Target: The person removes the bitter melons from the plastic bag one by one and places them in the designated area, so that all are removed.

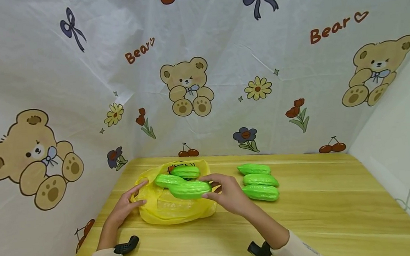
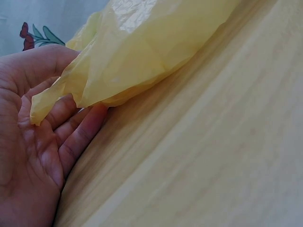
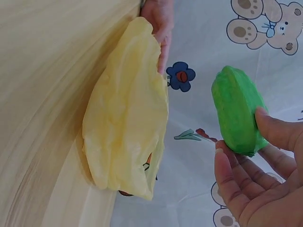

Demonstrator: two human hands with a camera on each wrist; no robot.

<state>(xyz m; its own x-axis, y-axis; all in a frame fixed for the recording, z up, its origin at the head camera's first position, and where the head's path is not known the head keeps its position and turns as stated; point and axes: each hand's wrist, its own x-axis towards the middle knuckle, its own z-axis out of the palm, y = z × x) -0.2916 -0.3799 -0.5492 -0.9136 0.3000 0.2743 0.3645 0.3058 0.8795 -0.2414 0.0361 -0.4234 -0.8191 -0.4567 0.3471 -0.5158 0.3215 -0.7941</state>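
Note:
My right hand (image 1: 228, 193) holds a bright green, bumpy bitter melon (image 1: 190, 190) by its right end, thumb on one side and fingers on the other. The melon hangs over the mouth of a yellow plastic bag (image 1: 178, 217), and the right wrist view shows it clear of the bag. Two more bitter melons, one at the back (image 1: 185, 171) and one to the left (image 1: 166, 180), lie at the bag's opening. At the bag's left rim, my left hand (image 1: 123, 206) grips the thin plastic between thumb and fingers; some fingertips are hidden behind it in the left wrist view.
Three more bitter melons (image 1: 260, 180) lie in a stacked row on the wooden table (image 1: 327, 207), right of the bag. A white cloth (image 1: 224, 101) printed with bears stands behind and to the left. Black wrist mounts (image 1: 126, 245) sit on both forearms.

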